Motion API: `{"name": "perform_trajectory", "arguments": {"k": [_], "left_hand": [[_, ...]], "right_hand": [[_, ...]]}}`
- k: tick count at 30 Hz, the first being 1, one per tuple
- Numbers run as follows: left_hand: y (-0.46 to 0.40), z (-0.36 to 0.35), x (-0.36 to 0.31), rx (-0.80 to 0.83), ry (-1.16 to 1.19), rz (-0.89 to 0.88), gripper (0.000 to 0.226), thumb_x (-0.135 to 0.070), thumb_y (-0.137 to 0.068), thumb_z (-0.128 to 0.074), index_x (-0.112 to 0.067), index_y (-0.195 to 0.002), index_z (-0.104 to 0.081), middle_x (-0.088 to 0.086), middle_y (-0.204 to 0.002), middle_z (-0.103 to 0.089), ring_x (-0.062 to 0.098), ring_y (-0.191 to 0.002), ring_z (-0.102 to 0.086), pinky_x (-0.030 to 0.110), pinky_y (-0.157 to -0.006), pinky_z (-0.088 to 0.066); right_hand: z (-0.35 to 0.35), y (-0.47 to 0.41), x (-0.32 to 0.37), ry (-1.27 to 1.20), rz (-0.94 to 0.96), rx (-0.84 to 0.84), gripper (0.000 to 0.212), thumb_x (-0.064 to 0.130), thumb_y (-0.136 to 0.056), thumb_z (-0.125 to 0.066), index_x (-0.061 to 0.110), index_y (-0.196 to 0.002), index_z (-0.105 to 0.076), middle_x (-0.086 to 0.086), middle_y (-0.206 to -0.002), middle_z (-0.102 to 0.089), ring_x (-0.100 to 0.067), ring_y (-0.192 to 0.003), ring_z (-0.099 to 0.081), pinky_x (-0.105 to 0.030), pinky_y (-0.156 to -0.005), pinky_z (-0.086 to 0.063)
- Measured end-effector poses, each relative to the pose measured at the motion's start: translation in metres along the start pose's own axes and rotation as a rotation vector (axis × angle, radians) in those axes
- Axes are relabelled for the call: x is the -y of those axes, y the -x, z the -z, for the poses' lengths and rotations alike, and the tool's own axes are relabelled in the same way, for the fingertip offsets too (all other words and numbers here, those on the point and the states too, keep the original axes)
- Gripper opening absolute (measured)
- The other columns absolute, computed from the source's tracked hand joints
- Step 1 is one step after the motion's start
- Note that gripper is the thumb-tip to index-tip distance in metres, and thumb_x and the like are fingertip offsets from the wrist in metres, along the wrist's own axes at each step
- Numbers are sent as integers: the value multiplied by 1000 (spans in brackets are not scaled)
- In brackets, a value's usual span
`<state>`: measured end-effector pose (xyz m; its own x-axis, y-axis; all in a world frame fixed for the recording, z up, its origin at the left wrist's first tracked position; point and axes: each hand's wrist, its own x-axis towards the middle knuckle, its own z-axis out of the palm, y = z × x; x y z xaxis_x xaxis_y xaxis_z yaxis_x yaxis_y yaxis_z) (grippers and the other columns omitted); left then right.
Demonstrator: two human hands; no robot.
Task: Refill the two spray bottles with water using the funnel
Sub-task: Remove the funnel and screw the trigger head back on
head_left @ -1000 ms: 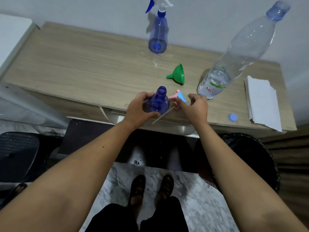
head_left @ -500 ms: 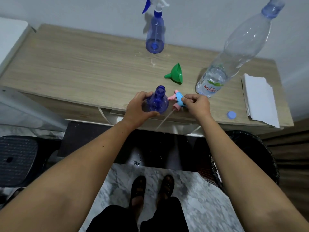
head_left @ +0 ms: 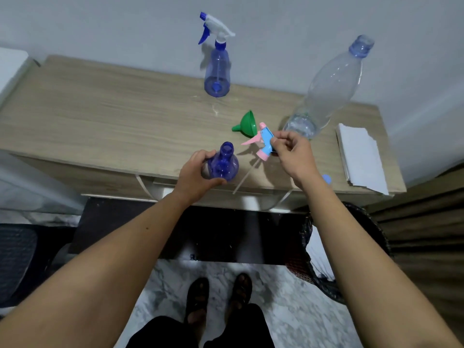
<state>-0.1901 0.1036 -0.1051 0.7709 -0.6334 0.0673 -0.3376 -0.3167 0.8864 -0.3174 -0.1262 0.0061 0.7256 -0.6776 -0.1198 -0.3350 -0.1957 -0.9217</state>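
1. left hand (head_left: 198, 175): curled round open-necked blue translucent spray bottle (head_left: 223, 165), upright at front edge of light wood worktop (head_left: 100, 121); appears empty.
2. right hand (head_left: 292, 153): pinching pink-and-blue trigger sprayer head (head_left: 263, 141), lifted clear, white dip tube (head_left: 244, 177) trailing past front edge.
3. risk: bottle so near the edge, likely to topple off if released carelessly; tube may drip or snag.
4. green plastic funnel (head_left: 246, 122): on its side, mid-worktop, unused.
5. second blue spray bottle with white-and-blue trigger (head_left: 217, 76): back edge, capped; contents unclear.
6. large clear plastic water bottle (head_left: 326, 89): uncapped, near right edge, little water visible; risk of a knock.
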Motion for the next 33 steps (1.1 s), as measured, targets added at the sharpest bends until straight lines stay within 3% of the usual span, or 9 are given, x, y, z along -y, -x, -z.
{"name": "perform_trajectory", "arguments": {"k": [3, 7, 16, 23, 27, 30, 33], "left_hand": [[1, 2, -4, 6, -9, -19, 88, -54, -55, -90, -14, -128, -62, -1, -121, -62, 22, -111, -64, 49, -95, -57], [1, 3, -5, 20, -2, -20, 92, -57, -53, -88, -9, -128, -62, 5, -122, -65, 24, -110, -66, 46, -97, -57], [3, 4, -9, 48, 74, 47, 92, -50, -53, -94, -12, -131, -62, 2, -127, -65, 17, -116, -66, 32, -103, -55], [2, 1, -7, 30, 94, 38, 90, -53, -52, -92, -18, -129, -63, 1, -126, -65, 17, -115, -65, 31, -100, -54], [0, -2, -1, 9, 111, 31, 86, -49, -53, -94, -17, -127, -63, 1, -124, -66, 19, -115, -66, 42, -100, -56], [-1, -3, 1, 2, 124, 36, 89, -48, -54, -95, -13, -129, -63, 2, -124, -66, 18, -116, -66, 43, -102, -57], [0, -5, 2, -7, 149, 33, 88, -47, -54, -96, -15, -128, -63, 1, -125, -66, 17, -118, -66, 42, -104, -56]], "right_hand": [[8, 6, 33, 0, 92, -26, 12, 6, -100, -66, 10, -111, -68, -18, -98, -70, -24, -90, -67, -46, -96, -58], [12, 17, 72, 3, 235, -48, 20, 11, -97, -66, 7, -116, -70, -25, -108, -73, -24, -92, -67, -51, -97, -58], [6, 36, 139, -8, 478, -66, 17, 10, -98, -67, 21, -110, -70, 2, -99, -75, -23, -94, -74, -43, -91, -60], [-13, 33, 115, 137, 529, 28, 16, 11, -97, -67, 13, -112, -71, 7, -99, -75, -7, -90, -72, -36, -89, -60], [-24, 30, 93, 189, 492, 92, 18, 12, -96, -67, 18, -111, -71, 8, -101, -76, -11, -94, -74, -42, -92, -60], [-31, 28, 81, 207, 468, 117, 21, 12, -95, -67, 29, -108, -69, 11, -102, -76, -13, -95, -73, -45, -93, -59], [-37, 27, 71, 206, 425, 135, 19, 10, -94, -68, 22, -108, -73, 4, -103, -77, -16, -95, -73, -47, -92, -59]]}}
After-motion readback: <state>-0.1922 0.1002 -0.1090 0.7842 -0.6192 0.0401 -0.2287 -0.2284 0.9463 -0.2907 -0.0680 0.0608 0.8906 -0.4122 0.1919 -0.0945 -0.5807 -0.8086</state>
